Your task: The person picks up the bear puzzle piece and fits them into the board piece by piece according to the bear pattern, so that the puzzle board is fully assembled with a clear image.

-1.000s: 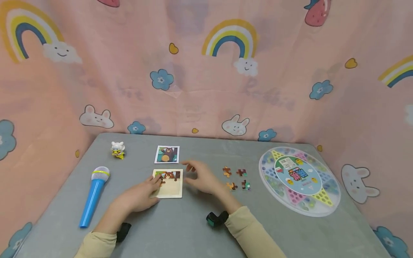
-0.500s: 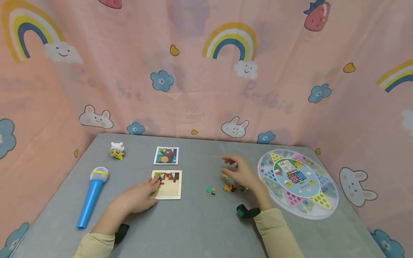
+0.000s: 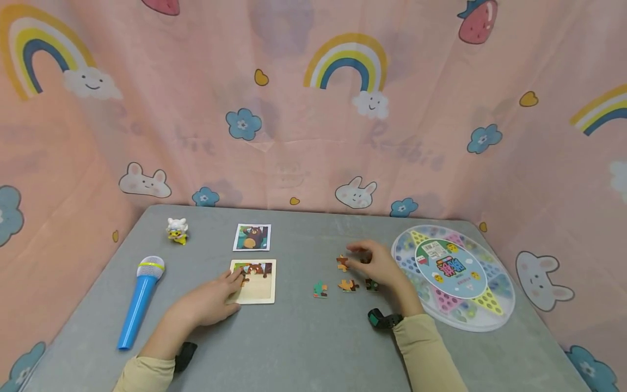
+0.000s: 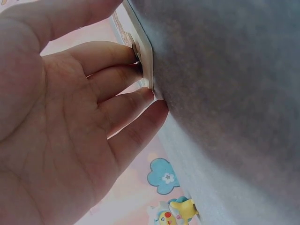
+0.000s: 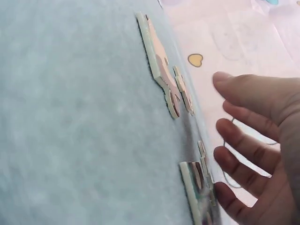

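My left hand (image 3: 215, 298) rests on the left side of a shallow wooden puzzle tray (image 3: 262, 294), its fingertips right at the edge in the left wrist view. Joined bear pieces fill the tray's top, and bare wood shows below. Over the loose jigsaw pieces to the right hovers my right hand (image 3: 379, 265), thumb and fingers apart with nothing between them. Near its fingertips lies a brown-and-orange piece (image 3: 342, 263); another orange piece (image 3: 348, 285), a green piece (image 3: 320, 289) and a dark piece (image 3: 372, 285) lie closer to me. The hand partly hides one more dark piece.
A bear picture card (image 3: 252, 237) lies behind the tray. At the left are a blue toy microphone (image 3: 139, 305) and a small white-and-yellow figurine (image 3: 177, 231). A round Chinese checkers set (image 3: 453, 277) lies beyond the right hand. A pink patterned curtain (image 3: 294, 163) hangs behind the table.
My right hand has moved right, from beside the tray to above the loose pieces, uncovering the green piece. My left hand has stayed on the tray.
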The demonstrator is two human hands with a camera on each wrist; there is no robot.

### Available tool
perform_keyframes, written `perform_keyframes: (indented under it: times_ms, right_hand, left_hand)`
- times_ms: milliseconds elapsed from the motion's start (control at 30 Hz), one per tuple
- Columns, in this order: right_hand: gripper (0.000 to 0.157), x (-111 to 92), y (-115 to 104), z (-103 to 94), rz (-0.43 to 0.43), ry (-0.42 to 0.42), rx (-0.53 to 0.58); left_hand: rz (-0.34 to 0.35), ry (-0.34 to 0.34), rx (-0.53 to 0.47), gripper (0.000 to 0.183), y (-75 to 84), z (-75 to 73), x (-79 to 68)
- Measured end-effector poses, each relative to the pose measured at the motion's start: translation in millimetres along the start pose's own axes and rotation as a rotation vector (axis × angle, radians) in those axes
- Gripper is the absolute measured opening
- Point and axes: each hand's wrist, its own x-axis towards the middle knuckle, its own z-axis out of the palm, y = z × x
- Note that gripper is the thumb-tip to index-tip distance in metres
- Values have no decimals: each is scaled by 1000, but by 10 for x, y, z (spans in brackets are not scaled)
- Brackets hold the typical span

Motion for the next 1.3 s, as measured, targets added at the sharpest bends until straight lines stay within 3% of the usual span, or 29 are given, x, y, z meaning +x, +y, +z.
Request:
perform_keyframes:
  times_ms: [367,967,1300]
  right_hand:
    - [35,-11,176,70,-64,-64,12]
    - [26,-5,197,108,-128,-45,-46]
    - [27,-10,162,98,-91,-64,-51]
  left_hand:
    - [0,4,-6,65,-18,15,6]
    - [-6,-2,-8,65,3,0,-1]
    - [-10,1,-8,65,-6,9,-3]
